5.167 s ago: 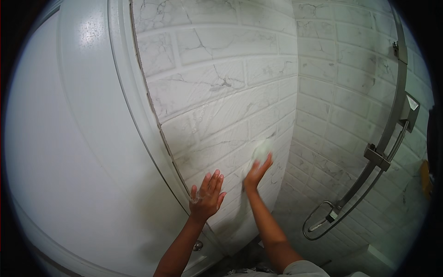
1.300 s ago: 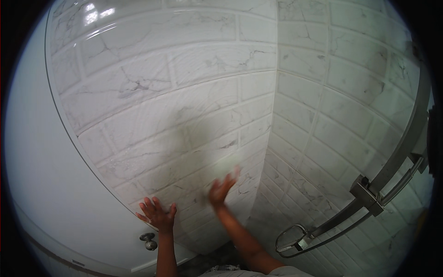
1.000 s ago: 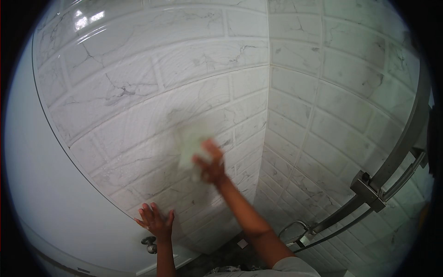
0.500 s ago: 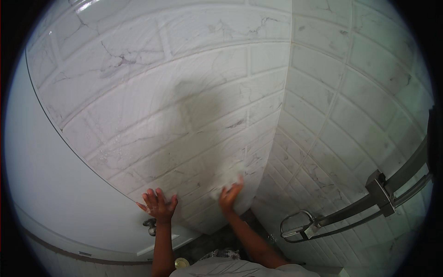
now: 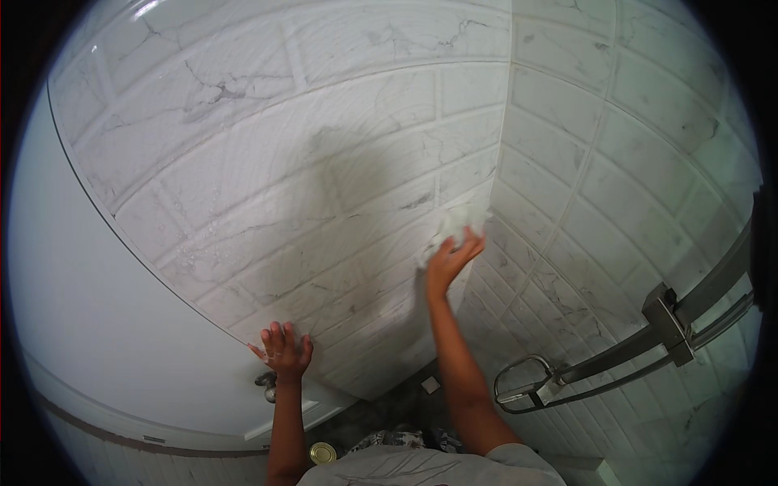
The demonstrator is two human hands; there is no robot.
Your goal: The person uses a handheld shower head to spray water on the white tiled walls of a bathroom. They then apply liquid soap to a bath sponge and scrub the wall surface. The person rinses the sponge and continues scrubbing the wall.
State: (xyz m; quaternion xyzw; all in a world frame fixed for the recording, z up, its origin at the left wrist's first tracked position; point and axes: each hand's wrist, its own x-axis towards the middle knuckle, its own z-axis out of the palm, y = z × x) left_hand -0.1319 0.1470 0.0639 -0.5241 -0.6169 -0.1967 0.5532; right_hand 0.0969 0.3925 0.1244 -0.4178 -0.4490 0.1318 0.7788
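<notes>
My right hand [image 5: 450, 263] presses a pale, crumpled cloth [image 5: 463, 217] against the marble-patterned tiled wall [image 5: 243, 170], close to the corner. Its fingers bend over the cloth, and motion blurs the cloth's edges. Lower and to the left, my left hand [image 5: 284, 354] rests against the same wall with its fingers spread and nothing in them. White foam clings to its skin near the thumb and little finger sides. Small droplets or suds [image 5: 194, 251] dot the tiles at the left, and faint wiping streaks cross the wall higher up.
A white door [image 5: 113, 316] with a metal knob [image 5: 268, 389] borders the wall at left. On the right tiled wall [image 5: 640, 178] runs a dark metal shower rail [image 5: 624, 350] with a bracket. A round gold-coloured tin [image 5: 322, 453] stands low beside my left forearm.
My right hand has swept up and to the right with the cloth, reaching the corner. My left hand stays at nearly the same spot on the wall.
</notes>
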